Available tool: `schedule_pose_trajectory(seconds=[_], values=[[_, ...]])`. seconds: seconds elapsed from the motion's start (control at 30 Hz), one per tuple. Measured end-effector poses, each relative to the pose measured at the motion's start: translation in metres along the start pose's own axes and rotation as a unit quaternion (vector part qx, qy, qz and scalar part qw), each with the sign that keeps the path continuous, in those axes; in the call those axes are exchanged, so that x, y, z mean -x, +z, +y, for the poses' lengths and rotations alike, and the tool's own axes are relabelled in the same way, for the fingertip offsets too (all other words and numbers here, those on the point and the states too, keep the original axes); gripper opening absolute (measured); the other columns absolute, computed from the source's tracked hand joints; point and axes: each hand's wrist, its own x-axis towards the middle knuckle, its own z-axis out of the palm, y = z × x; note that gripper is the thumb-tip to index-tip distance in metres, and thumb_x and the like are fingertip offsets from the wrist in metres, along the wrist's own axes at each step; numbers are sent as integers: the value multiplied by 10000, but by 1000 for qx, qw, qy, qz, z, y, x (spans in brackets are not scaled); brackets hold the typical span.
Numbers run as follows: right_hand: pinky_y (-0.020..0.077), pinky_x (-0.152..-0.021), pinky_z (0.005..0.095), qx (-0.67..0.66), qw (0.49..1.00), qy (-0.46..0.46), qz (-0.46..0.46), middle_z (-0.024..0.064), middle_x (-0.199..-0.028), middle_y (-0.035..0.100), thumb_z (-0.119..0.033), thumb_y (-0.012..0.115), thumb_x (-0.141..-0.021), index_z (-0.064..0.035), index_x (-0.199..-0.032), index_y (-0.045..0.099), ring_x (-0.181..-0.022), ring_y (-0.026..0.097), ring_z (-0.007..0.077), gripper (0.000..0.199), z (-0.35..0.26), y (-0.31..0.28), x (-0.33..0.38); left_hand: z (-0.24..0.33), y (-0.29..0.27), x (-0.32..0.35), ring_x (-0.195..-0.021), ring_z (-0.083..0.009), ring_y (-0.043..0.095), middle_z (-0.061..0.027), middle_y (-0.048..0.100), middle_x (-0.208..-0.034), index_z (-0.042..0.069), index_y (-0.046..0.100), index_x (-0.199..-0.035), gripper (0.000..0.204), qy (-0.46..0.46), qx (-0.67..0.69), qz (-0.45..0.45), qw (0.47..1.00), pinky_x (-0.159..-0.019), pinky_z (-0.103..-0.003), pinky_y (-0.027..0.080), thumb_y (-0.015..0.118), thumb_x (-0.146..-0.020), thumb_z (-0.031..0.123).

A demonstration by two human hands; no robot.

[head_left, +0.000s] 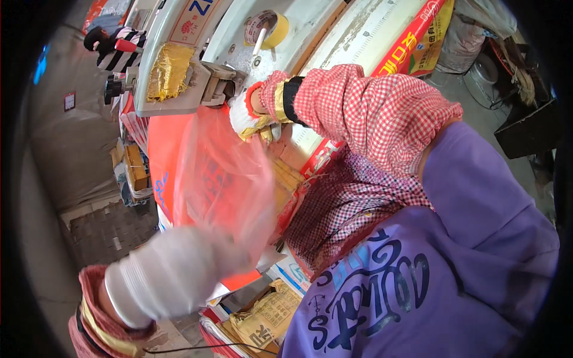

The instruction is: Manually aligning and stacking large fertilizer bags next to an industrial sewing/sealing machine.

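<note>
L hand (179, 268) grip closed on clear plastic bag (224, 179); R hand (253, 116) pinches bag top by machine (197, 77).

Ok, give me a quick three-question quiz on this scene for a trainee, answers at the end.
1. True or false: the left hand and the right hand both wear gloves.
2. Which thing are both hands at? A) a cardboard box B) a thin reddish plastic bag C) a metal pan
3. Fill in: the roll of tape lying on the white machine is ____ in colour.
Key: 1 true; 2 B; 3 yellow.
</note>
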Motion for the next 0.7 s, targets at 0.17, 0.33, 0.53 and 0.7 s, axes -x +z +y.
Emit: schedule_pose_trajectory(seconds=[0.17,0.33,0.53,0.7], values=[[502,-760,428,18,994,63,89,98,-890,710,-332,647,-777,-68,-932,721,-849,662,292,316,23,34,-22,-15,-17,-4,-749,-219,642,-149,658,-824,-63,643,-984,282,-196,275,98,936,-689,-336,508,655,-801,151],[511,-706,435,193,965,21,174,94,-854,710,-318,647,-760,-79,-912,728,-797,665,298,295,38,62,-47,-10,-13,-11,-697,-252,643,-180,645,-746,-61,651,-925,481,-195,192,169,947,-640,-348,495,743,-760,382],[507,-709,415,106,979,58,162,99,-856,695,-265,612,-775,-70,-959,702,-813,652,273,283,16,40,-29,6,24,6,-631,-323,624,-130,621,-652,68,705,-717,380,-177,-100,-95,975,-624,-382,489,697,-743,447],[503,-712,398,53,963,104,242,103,-857,683,-221,583,-787,-63,-999,680,-827,642,252,281,-39,34,-2,36,66,-31,-607,-285,608,-143,618,-686,70,676,-645,155,52,-147,43,987,-579,-376,491,625,-686,211]])
